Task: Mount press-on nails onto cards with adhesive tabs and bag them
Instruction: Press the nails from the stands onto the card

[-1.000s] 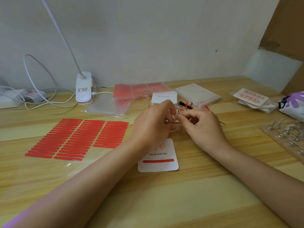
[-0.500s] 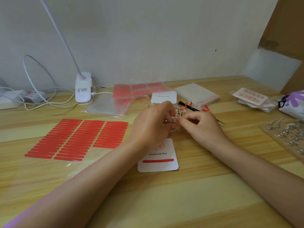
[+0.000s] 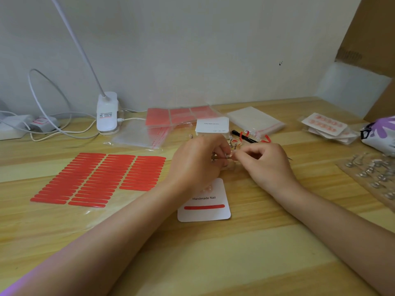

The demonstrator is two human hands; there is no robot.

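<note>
While left hand (image 3: 196,165) and right hand (image 3: 267,163) pinch small nail holder (image 3: 222,157), seemingly lying left-right.

Pale wood-grain tabletop (image 3: 213,263) with lighter and darker yellow bands. Clear sheet of red adhesive strips (image 3: 96,180), laid in three columns. White rounded card (image 3: 204,207) with black "Handmade Nail" lettering and one red strip; white desk lamp base (image 3: 106,113); purple-and-white patterned pouch (image 3: 382,133).
</note>
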